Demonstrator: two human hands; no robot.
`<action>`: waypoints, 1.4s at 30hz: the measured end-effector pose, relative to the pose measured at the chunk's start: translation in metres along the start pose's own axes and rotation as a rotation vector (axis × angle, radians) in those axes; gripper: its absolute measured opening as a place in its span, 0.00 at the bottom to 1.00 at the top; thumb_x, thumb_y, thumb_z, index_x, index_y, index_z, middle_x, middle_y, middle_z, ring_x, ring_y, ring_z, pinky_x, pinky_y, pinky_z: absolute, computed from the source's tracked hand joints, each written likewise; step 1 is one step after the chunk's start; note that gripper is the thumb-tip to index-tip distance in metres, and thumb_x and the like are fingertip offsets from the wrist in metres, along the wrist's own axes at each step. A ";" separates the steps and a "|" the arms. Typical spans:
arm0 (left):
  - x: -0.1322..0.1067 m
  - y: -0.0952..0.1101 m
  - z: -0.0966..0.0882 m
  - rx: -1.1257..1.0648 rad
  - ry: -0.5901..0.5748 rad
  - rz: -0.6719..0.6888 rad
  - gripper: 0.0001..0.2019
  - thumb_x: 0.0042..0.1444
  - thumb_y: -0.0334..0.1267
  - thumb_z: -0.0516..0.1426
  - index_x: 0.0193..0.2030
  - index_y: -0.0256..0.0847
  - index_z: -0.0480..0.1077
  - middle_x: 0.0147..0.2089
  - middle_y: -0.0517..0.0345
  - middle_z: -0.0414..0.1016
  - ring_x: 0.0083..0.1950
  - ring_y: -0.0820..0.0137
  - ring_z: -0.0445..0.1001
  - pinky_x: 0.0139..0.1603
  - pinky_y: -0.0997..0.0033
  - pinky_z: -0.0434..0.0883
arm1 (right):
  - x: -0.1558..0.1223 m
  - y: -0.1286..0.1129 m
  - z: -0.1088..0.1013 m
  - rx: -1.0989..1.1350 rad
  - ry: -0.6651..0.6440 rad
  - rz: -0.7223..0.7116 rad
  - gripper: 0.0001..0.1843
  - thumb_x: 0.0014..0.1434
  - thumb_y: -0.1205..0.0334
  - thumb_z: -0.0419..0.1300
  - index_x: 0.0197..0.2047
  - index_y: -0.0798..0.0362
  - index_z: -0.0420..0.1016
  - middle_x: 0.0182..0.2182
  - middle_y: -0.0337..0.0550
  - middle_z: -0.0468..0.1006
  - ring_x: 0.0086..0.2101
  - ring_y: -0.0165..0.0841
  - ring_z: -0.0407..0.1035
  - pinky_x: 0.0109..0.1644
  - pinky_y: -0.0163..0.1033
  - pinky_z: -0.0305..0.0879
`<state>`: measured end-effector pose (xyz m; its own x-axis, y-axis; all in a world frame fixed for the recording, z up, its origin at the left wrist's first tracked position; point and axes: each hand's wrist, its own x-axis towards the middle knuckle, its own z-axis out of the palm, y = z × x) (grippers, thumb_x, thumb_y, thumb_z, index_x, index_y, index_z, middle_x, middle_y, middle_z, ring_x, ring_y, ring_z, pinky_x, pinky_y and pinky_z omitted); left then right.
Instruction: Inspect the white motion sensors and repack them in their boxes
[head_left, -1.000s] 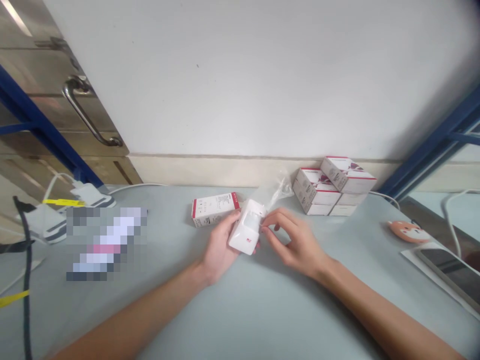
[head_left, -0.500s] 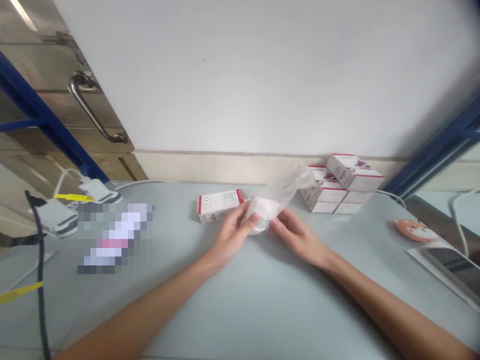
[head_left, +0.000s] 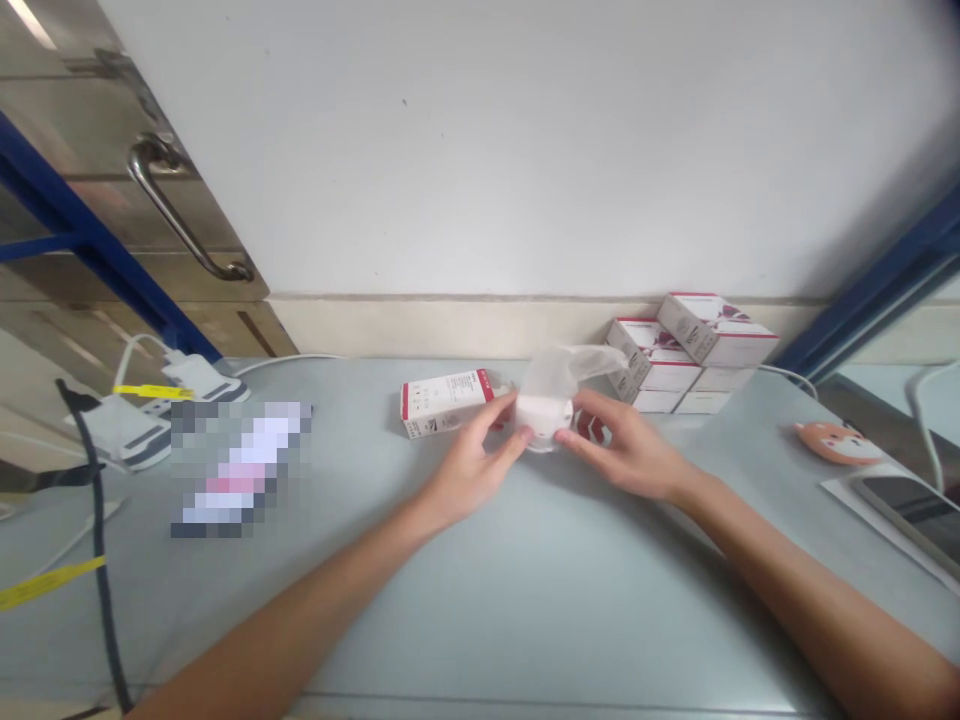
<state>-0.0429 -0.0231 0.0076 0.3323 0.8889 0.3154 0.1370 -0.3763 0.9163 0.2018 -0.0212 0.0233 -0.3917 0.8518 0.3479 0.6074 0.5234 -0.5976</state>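
Note:
Between my two hands is a white plastic device (head_left: 541, 412), a small boxy unit, with a transparent plastic bag (head_left: 570, 375) around it and trailing toward the back right. My left hand (head_left: 480, 455) grips its left side with the fingertips. My right hand (head_left: 619, 450) holds its right side, fingers curled against it. Part of the device is hidden by my fingers and blurred by the bag. Just behind my left hand lies a white carton with red edges (head_left: 446, 402), and a stack of similar cartons (head_left: 694, 352) stands to the back right.
A pixelated blurred object (head_left: 240, 470) lies on the grey table (head_left: 525, 620) at left, beyond it a white power strip (head_left: 124, 430) with cables. A fox-faced orange pad (head_left: 836, 443) and a phone (head_left: 907, 510) sit at right. The wall rises behind.
The bag now covers more of the white device, which has turned in my hands. My hands have come closer together, and the view has shifted slightly.

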 end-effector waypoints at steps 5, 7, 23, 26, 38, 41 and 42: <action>0.004 -0.002 -0.005 0.067 -0.101 -0.023 0.21 0.72 0.48 0.57 0.66 0.42 0.73 0.64 0.45 0.78 0.63 0.55 0.76 0.68 0.54 0.70 | 0.000 0.004 -0.003 0.002 0.074 -0.010 0.33 0.67 0.43 0.64 0.69 0.48 0.63 0.50 0.46 0.79 0.36 0.34 0.74 0.39 0.41 0.72; 0.005 -0.005 -0.007 0.094 -0.129 -0.021 0.20 0.72 0.47 0.57 0.65 0.42 0.73 0.65 0.45 0.78 0.64 0.55 0.76 0.69 0.53 0.69 | 0.000 0.005 -0.002 0.008 0.050 -0.001 0.24 0.70 0.43 0.61 0.62 0.48 0.70 0.47 0.44 0.80 0.35 0.33 0.73 0.39 0.41 0.71; 0.007 -0.019 -0.008 0.102 -0.151 -0.049 0.22 0.67 0.42 0.63 0.67 0.49 0.69 0.67 0.49 0.76 0.68 0.55 0.74 0.72 0.48 0.68 | 0.002 0.007 0.003 -0.017 -0.110 0.084 0.23 0.70 0.39 0.59 0.57 0.46 0.74 0.44 0.44 0.80 0.35 0.36 0.70 0.41 0.43 0.66; 0.006 -0.018 -0.008 0.126 -0.144 -0.059 0.21 0.66 0.41 0.63 0.65 0.48 0.70 0.68 0.48 0.75 0.69 0.54 0.74 0.72 0.49 0.68 | 0.001 0.008 0.006 -0.046 -0.135 0.066 0.24 0.69 0.37 0.59 0.54 0.48 0.76 0.40 0.43 0.79 0.34 0.36 0.68 0.39 0.43 0.65; 0.005 -0.010 -0.003 0.018 -0.059 -0.045 0.21 0.70 0.51 0.59 0.65 0.47 0.71 0.61 0.50 0.79 0.62 0.57 0.76 0.64 0.57 0.71 | 0.001 0.001 0.003 0.003 0.005 0.033 0.21 0.69 0.39 0.61 0.49 0.48 0.74 0.36 0.40 0.77 0.33 0.33 0.68 0.38 0.40 0.63; 0.005 -0.012 -0.004 0.046 -0.149 -0.083 0.20 0.72 0.52 0.57 0.64 0.48 0.72 0.63 0.51 0.78 0.66 0.55 0.75 0.65 0.56 0.71 | 0.001 0.004 0.006 -0.084 -0.045 0.086 0.25 0.67 0.34 0.61 0.45 0.49 0.74 0.32 0.39 0.76 0.30 0.34 0.67 0.36 0.40 0.61; 0.005 -0.012 -0.004 0.059 -0.170 -0.088 0.20 0.72 0.52 0.56 0.64 0.48 0.72 0.64 0.51 0.78 0.66 0.55 0.74 0.66 0.55 0.71 | 0.001 0.005 0.006 -0.105 -0.061 0.102 0.26 0.66 0.33 0.61 0.45 0.49 0.75 0.31 0.39 0.76 0.30 0.34 0.68 0.36 0.40 0.60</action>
<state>-0.0470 -0.0134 -0.0005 0.4684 0.8642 0.1841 0.2249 -0.3180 0.9210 0.2002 -0.0175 0.0166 -0.3634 0.8994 0.2428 0.7141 0.4363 -0.5474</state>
